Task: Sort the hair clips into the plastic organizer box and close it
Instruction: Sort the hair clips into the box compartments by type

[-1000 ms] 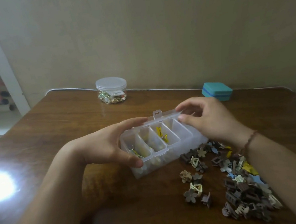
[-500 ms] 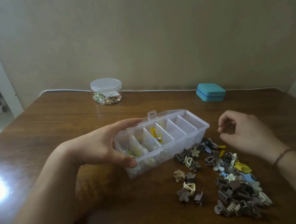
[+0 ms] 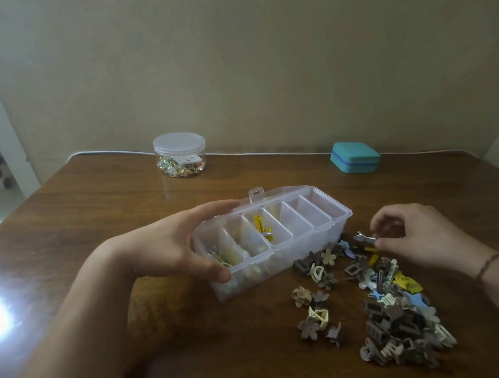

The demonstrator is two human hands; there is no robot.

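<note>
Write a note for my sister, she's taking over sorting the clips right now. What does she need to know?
Left hand: grips the left end of the clear organizer box, steadying it on the table.
Right hand: pinches one small silvery clip just above the pile.
Box: lid open, tipped back. The left compartments hold some clips, including yellow ones; the right compartments look empty.
Pile of hair clips: lies loose on the table, right of the box.
Done: a few clips sorted.
Left: drop in the held clip, sort the rest of the pile, then close the lid.
</note>
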